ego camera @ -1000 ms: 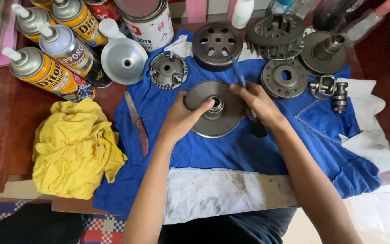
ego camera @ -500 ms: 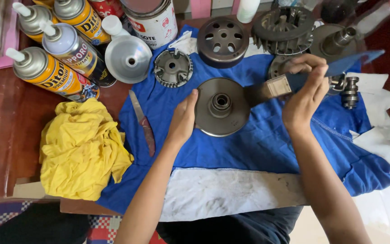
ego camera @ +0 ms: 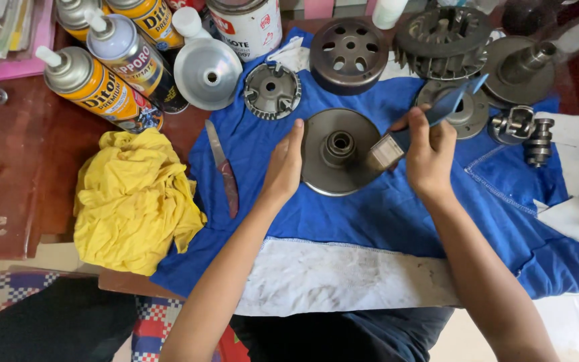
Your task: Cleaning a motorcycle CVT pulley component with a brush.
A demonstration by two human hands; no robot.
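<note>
Brushing at the metal disc

Left hand [ego camera: 284, 167] lies open, fingers flat against the round metal disc [ego camera: 338, 151] on the blue cloth [ego camera: 383, 214]. Right hand [ego camera: 430, 155] grips a blue-handled paintbrush [ego camera: 415, 130], bristles touching the disc's right edge.

Open blue cloth [ego camera: 370, 221] lies in front of the pulley disc [ego camera: 338, 153], giving both hands free passage there. A knife [ego camera: 222, 167] lies just left of the left hand [ego camera: 284, 167]. Metal parts [ego camera: 437, 40] crowd the far side, spray cans [ego camera: 102, 87] block the far left, and a yellow rag [ego camera: 132, 201] fills the left of the surface.
</note>
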